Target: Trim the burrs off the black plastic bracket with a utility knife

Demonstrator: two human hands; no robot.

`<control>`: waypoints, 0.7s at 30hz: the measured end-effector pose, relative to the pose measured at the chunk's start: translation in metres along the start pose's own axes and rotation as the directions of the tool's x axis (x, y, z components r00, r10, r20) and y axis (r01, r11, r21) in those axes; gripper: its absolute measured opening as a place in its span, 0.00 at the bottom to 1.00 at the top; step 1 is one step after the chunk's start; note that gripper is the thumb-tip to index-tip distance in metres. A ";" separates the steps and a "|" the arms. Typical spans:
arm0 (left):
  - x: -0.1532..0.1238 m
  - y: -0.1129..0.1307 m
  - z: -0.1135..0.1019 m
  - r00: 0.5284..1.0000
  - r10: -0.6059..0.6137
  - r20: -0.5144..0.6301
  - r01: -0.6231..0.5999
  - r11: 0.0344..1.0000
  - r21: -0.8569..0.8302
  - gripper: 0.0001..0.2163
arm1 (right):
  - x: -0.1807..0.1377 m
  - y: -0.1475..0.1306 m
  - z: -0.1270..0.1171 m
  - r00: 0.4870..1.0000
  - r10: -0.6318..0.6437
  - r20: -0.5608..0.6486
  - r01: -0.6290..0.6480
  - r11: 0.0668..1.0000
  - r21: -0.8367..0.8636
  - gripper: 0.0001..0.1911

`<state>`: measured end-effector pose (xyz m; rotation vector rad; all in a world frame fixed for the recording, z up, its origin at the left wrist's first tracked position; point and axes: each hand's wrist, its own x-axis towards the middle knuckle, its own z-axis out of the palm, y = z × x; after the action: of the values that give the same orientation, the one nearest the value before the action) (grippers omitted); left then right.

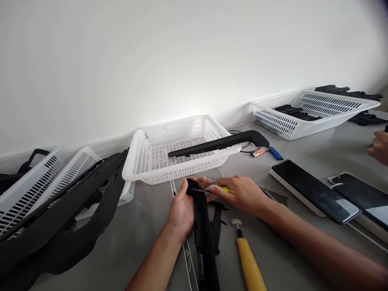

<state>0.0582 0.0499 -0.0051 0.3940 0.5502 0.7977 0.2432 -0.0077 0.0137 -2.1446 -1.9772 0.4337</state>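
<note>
On the grey surface [142, 226], the left hand [182, 208] has its grip closed around the far end of a long black plastic part [204, 242], which lies just before a white basket [142, 161]. The right hand [244, 194] pinches a yellow-handled blade [224, 189], tip at that end. A yellow-handled tool [250, 262] lies just right of the part, with a smartphone [315, 190] farther right.
</note>
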 end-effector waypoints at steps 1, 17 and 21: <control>0.000 0.000 0.000 1.000 0.002 0.001 -0.002 1.000 0.004 0.11 | 0.000 0.000 0.000 1.000 -0.009 0.004 0.009 1.000 -0.002 0.36; 0.001 -0.002 -0.001 1.000 0.016 0.012 -0.016 0.998 0.065 0.11 | 0.005 0.005 0.001 0.989 0.130 -0.063 -0.128 0.991 0.039 0.37; 0.002 -0.004 -0.001 1.000 0.013 0.026 -0.015 0.998 0.061 0.11 | 0.004 0.003 0.002 0.993 0.112 -0.042 -0.111 0.994 0.017 0.36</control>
<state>0.0603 0.0488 -0.0087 0.4642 0.5490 0.7895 0.2458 -0.0042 0.0108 -2.2438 -1.8327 0.4137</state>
